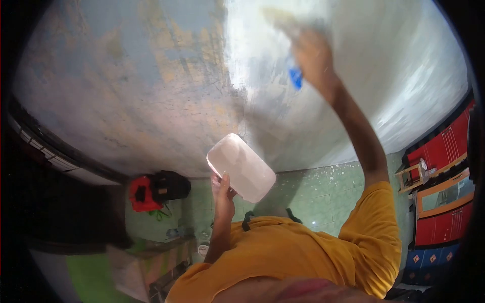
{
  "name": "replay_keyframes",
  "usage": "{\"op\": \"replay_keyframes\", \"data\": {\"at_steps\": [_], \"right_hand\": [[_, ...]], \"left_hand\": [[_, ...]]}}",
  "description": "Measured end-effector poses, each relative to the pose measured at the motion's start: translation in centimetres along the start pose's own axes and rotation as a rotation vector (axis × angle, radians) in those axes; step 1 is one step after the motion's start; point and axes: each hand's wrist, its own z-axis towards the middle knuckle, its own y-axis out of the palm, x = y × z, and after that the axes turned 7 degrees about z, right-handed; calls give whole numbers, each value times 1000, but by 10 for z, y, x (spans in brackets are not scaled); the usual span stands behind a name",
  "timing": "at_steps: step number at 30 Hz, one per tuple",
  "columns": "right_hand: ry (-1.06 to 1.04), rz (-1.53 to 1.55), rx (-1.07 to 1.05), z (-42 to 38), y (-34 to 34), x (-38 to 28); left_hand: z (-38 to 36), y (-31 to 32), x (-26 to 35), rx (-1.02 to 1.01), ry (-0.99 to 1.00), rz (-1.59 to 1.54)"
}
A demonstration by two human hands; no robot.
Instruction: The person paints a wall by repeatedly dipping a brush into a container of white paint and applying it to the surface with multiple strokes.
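Observation:
In my left hand (pixel 224 191) is a shallow white container (pixel 243 169), gripped by its lower left edge with the thumb on top; it looks coated inside with pale paint. My right hand (pixel 311 54) is raised at the wall (pixel 177 91), closed round a brush (pixel 295 76) with a blue handle end showing below the fist. The brush's pale head is blurred against the white-painted part of the wall. Left of it, the wall surface is patchy grey and yellowish.
Red and black bags (pixel 141 193) lie on the green tiled floor (pixel 323 194) at the left. White specks dot the floor by the wall. A red and wooden cabinet (pixel 439 227) stands at the right, with a small wooden stool (pixel 411 177) near it.

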Motion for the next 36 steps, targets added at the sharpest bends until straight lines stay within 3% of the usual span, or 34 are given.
{"op": "replay_keyframes", "data": {"at_steps": [4,7,10,12,13,14,15,16,18,20,23,25,30,33,36], "right_hand": [[79,179,-199,-77,36,-82],[16,374,-396,-95,33,-98],[22,532,-103,-55,24,-48],[235,607,-126,6,-16,-1],[239,472,-13,20,-17,28],[311,279,-83,42,-23,48],[198,267,272,63,-21,58],[-14,129,241,107,-55,42],[35,99,269,117,-55,38],[104,112,-15,69,-11,51],[-13,-126,-49,9,18,-34],[27,68,-59,-46,42,-80],[125,363,-476,-131,56,-149],[146,529,-386,-136,54,-130],[164,677,-123,-68,23,-67]], "left_hand": [[1,-3,3,31,29,9],[-1,-10,4,31,43,9],[-3,-9,9,50,46,6],[-5,-9,9,56,37,3],[-4,-9,10,57,41,3],[-4,-8,9,59,41,4],[-4,-7,8,61,42,2],[-3,-6,7,59,41,-1],[-3,-7,5,56,36,1],[-2,-9,5,45,29,8],[-3,-9,7,64,31,0],[-4,-8,9,85,40,-10],[-3,-15,9,88,52,17],[-4,-13,13,68,57,22],[-3,-12,11,56,59,32]]}}
